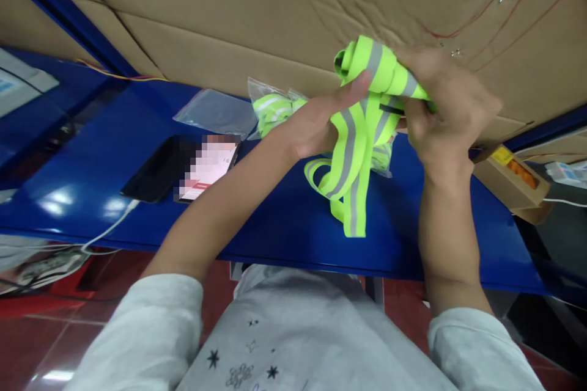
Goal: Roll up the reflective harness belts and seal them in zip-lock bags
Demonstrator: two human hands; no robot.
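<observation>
A neon yellow reflective strap (353,153) with a grey stripe is held up over the blue table. Its upper part is wound in a loose roll, and long loops hang down below. My left hand (328,113) grips the roll from the left, thumb over its front. On the right, my right hand (443,104) is closed on the strap's other part, its fingertips partly hidden. Behind my left wrist lies a clear bag (273,110) with more yellow strap inside. Another bagged yellow piece shows partly behind the hanging loops.
An empty clear bag (217,113) lies on the blue table (284,226), left of centre. Two phones, one dark (153,171) and one with a lit screen (208,168), rest near my left forearm. A white cable runs leftward. An open cardboard box (511,180) stands at right; cardboard (229,6) lines the back.
</observation>
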